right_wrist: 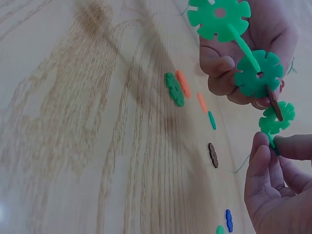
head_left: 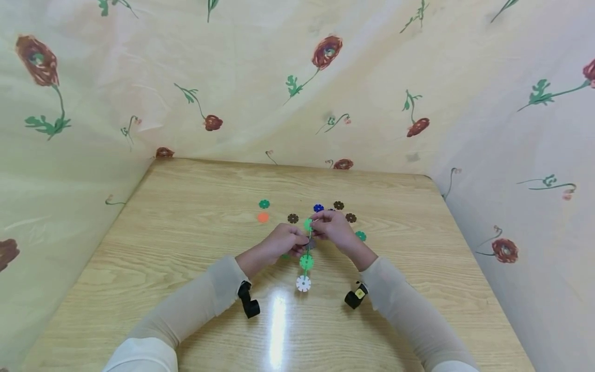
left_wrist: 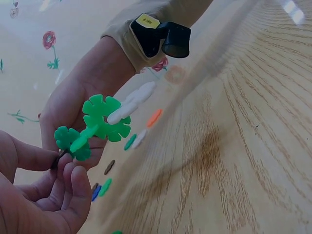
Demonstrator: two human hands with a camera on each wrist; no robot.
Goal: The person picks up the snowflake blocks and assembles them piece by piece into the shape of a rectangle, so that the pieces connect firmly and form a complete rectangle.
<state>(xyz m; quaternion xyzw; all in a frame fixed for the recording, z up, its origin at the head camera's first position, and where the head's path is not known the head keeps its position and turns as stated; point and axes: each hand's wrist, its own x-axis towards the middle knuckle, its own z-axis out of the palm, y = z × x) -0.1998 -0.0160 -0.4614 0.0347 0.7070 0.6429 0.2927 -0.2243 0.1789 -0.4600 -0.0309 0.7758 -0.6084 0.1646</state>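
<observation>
Both hands hold a chain of notched, flower-shaped plastic discs above the table. My left hand (head_left: 284, 240) pinches the chain at a dark brown disc (left_wrist: 58, 158), between thumb and fingers. At the chain's far end, my right hand (head_left: 335, 230) pinches a light green disc (right_wrist: 273, 142). Another light green disc (right_wrist: 277, 117) sits between that one and the brown disc. Toward the person hang a darker green disc (right_wrist: 257, 74), a larger bright green disc (head_left: 306, 262) and a white disc (head_left: 303, 283) at the near end. Fingers partly hide the joints.
Loose discs lie on the wooden table (head_left: 209, 222) beyond the hands: orange (head_left: 263, 217), teal (head_left: 264, 204), brown (head_left: 293, 218) and blue (head_left: 318, 207) among them. Flower-patterned cloth (head_left: 260, 77) rises behind and at both sides. Each wrist wears a small black camera (head_left: 249, 305).
</observation>
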